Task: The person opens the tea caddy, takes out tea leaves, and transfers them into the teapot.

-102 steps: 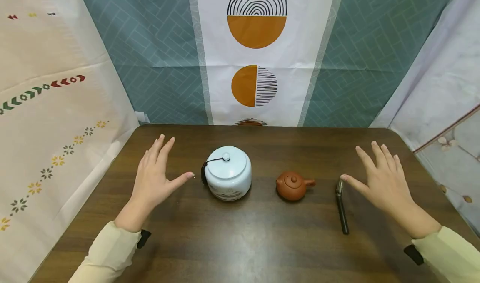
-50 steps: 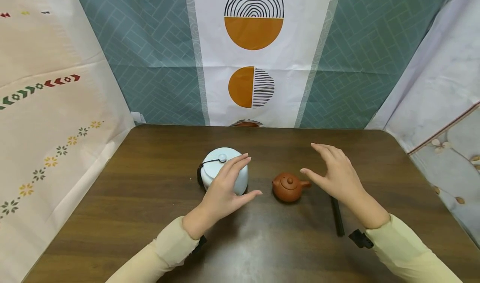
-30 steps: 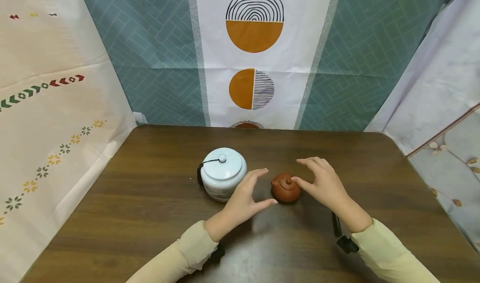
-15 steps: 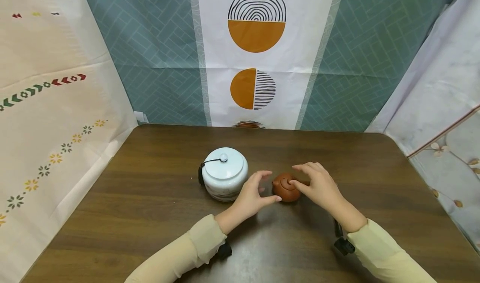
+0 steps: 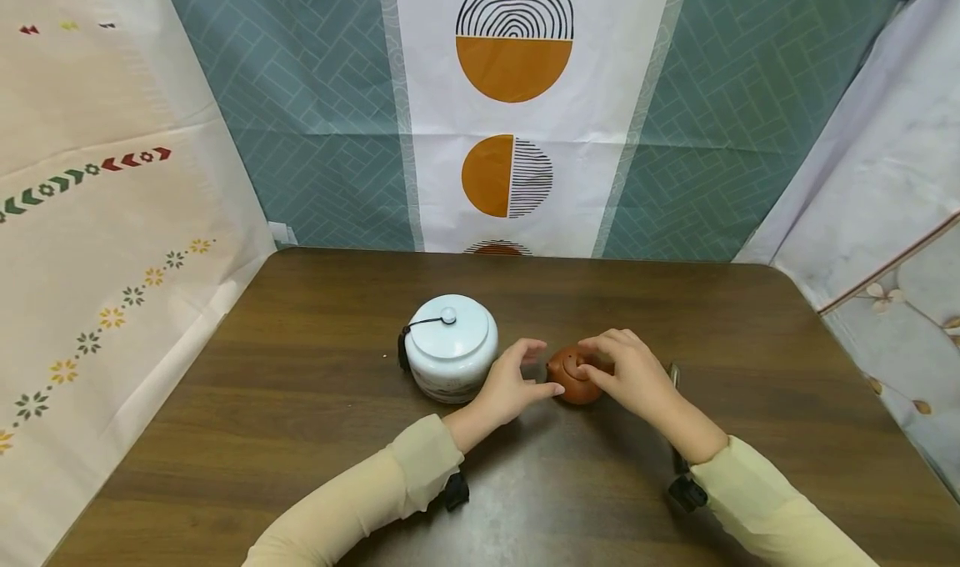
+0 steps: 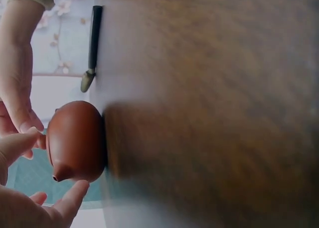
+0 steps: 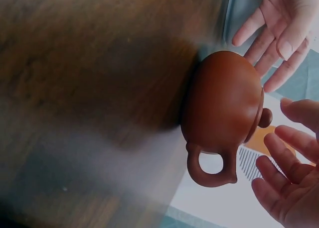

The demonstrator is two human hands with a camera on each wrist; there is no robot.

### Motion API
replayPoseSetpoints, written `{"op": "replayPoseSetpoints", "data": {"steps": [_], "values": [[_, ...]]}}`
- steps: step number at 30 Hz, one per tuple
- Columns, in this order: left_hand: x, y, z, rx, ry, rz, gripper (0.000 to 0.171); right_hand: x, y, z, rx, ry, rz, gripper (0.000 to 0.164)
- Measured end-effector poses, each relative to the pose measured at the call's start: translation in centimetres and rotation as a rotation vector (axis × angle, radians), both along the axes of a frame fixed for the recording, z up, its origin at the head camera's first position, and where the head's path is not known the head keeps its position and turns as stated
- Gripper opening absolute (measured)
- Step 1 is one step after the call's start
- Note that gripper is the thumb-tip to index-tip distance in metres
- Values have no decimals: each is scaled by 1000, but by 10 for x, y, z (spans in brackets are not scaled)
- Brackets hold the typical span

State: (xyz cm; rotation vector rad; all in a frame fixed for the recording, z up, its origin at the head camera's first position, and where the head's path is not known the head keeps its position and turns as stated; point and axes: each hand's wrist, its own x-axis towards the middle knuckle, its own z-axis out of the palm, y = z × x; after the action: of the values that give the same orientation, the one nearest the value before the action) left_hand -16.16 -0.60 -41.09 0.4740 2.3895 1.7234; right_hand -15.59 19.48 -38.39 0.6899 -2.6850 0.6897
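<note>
A small reddish-brown teapot (image 5: 572,388) with a knobbed lid stands upright on the table. My left hand (image 5: 501,390) is on its spout side, thumb and fingers spread apart. In the left wrist view a finger of that hand lies close to the teapot (image 6: 77,138); contact is unclear. My right hand (image 5: 636,379) hovers over the handle side, its thumb near the lid knob. From the right wrist, the relaxed fingers (image 7: 284,163) appear apart from the knob (image 7: 265,118) and the loop handle (image 7: 212,171). Neither hand holds anything.
Left of the teapot, close to my left hand, stands a white lidded jar (image 5: 450,367) with a dark tassel. A slim tool (image 6: 93,44) with a black handle and metallic end lies right of the teapot, partly beneath my right forearm. The wooden table (image 5: 315,367) ends at hanging cloths.
Both hands have come inward from the table's sides to either side of the teapot, with slight closing-in over the last half second. Teapot, jar and tool stay in place.
</note>
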Motion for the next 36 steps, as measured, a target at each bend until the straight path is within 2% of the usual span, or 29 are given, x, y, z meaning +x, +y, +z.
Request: {"op": "replayPoseSetpoints", "data": {"steps": [13,24,36], "values": [[-7,12,-8,-5,-38,-8,59,-4,-1,-11,3,4,5,23],[-13,16,-13,42,-48,-13,55,-6,-2,-9,23,34,30,18],[-14,18,-13,6,-37,-3,53,-6,-2,-8,31,17,36,17]]}}
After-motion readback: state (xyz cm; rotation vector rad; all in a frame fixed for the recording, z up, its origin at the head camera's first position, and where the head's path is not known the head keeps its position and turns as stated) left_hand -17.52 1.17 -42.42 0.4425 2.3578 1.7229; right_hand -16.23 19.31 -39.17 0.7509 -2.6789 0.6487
